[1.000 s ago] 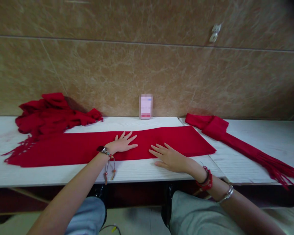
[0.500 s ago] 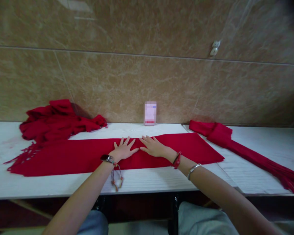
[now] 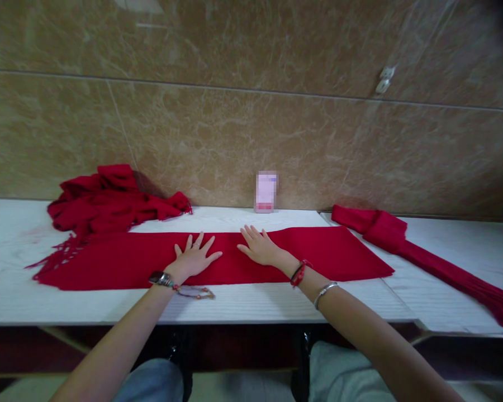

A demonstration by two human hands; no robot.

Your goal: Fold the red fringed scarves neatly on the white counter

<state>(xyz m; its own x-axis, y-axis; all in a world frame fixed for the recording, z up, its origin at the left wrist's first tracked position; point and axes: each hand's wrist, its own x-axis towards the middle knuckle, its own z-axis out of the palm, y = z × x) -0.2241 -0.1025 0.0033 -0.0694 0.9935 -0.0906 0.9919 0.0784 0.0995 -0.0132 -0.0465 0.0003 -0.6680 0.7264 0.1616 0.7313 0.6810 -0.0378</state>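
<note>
A red fringed scarf (image 3: 126, 262) lies flat in a long strip across the white table, its tassels at the left end. My left hand (image 3: 193, 258) rests palm down on its middle with fingers spread. To the right, my right hand (image 3: 260, 247) also lies flat on the cloth, fingers stretched toward the wall. A gap of bare red fabric shows between the two hands. Neither hand grips anything.
A crumpled red scarf (image 3: 104, 201) is heaped at the back left against the tiled wall (image 3: 218, 139). On the right lies a narrow folded red scarf (image 3: 392, 234). A blurred pinkish upright object (image 3: 266, 192) leans at the wall. The white table's (image 3: 251, 304) front edge is near me.
My left hand has slid left along the scarf, so the gap between my hands is wider. My right hand stays at nearly the same part of the cloth. The view has shifted slightly.
</note>
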